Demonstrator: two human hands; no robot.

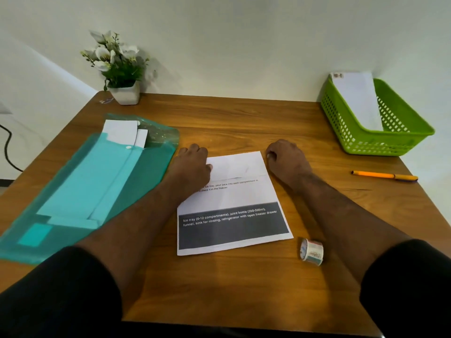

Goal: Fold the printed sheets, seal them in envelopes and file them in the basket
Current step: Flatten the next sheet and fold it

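Single head-worn view, looking forward and down from the near edge of the wooden table (244,118) toward the far wall, close above both forearms, wide-angle, table edges bowed

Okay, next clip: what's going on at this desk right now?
A person is folding a printed sheet on the wooden table. Its far edge is already folded over toward them, and the left hand and right hand sit at the two ends of that fold, pressing it down. One envelope already stands in the green basket. More envelopes wait in the teal folder. A tape roll and an orange pen lie untouched.
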